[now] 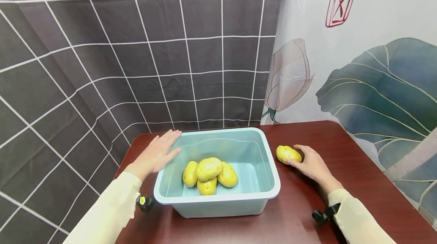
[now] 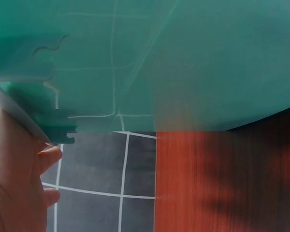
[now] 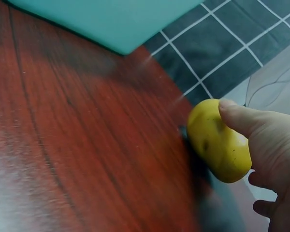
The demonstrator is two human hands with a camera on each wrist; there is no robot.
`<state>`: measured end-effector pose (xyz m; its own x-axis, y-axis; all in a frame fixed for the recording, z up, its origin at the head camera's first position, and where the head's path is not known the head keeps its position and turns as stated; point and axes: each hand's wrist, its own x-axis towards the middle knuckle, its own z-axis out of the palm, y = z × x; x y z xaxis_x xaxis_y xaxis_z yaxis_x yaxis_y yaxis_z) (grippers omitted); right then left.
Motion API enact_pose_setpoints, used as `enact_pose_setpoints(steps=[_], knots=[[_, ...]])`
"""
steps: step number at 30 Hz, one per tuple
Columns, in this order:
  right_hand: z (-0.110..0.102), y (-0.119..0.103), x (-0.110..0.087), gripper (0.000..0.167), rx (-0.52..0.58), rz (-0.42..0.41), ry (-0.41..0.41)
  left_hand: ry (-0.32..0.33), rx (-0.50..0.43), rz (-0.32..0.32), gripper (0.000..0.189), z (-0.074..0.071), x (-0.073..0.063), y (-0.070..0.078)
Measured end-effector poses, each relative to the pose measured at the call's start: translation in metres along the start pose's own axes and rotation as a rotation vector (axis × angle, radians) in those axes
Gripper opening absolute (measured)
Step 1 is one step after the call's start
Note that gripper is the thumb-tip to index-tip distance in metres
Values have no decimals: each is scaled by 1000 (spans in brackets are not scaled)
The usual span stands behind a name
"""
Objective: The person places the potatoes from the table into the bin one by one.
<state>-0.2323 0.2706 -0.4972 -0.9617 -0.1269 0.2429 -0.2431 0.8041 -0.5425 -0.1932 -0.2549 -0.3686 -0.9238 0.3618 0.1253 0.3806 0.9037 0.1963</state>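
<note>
A light blue plastic basin [image 1: 218, 199] stands on the table, with several yellow potatoes [image 1: 209, 169] piled on its floor. My left hand [image 1: 155, 155] rests on the basin's left rim with its fingers stretched out. Seen from the left wrist, the basin's wall [image 2: 135, 63] fills the upper part and the hand [image 2: 19, 179] lies at the left edge. To the right of the basin, my right hand [image 1: 315, 166] grips a single potato [image 1: 286, 154] between thumb and fingers. In the right wrist view the thumb presses the top of this potato [image 3: 215, 140]; the fingertips behind it are hidden.
The dark red wooden table [image 1: 300, 202] carries the basin near its middle. A dark cloth with a white grid [image 1: 205, 58] hangs behind and to the left. A pale cloth with a lotus print [image 1: 382, 84] hangs at the right. Each sleeve has a black wrist camera [image 1: 145, 203] strapped on.
</note>
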Motion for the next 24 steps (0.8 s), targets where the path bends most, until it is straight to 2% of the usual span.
enact_pose_setpoints(steps=[6, 15, 24], knots=[[1, -2, 14, 81, -1, -68, -57, -16, -2, -10, 63, -1, 0, 0], [5, -4, 29, 89, -31, -158, -107, -5, -4, -5, 62, -2, 1, -1], [15, -1, 34, 89, -56, -167, -125, -8, 3, -1, 63, -1, 1, -1]])
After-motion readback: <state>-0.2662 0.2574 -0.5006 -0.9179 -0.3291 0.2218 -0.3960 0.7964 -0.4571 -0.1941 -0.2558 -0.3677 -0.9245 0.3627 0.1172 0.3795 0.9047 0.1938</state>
